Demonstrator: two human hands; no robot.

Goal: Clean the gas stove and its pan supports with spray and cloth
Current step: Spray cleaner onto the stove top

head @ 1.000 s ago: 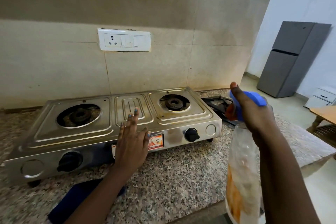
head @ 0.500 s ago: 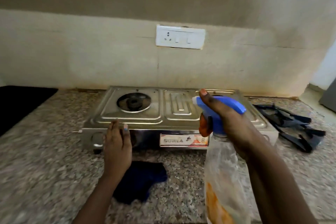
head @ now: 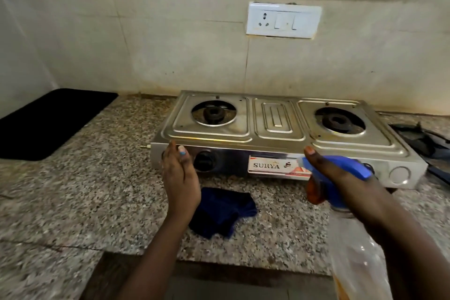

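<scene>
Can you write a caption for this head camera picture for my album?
Right hand aims spray bottle at steel gas stove; left hand by its front, blue cloth waiting.

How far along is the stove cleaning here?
Done: pan supports are off, lying right of the stove. In hand: right hand aims the spray bottle at the stove; left hand steadies its front edge. Left: stains remain on top, and the cloth lies unused.
</scene>
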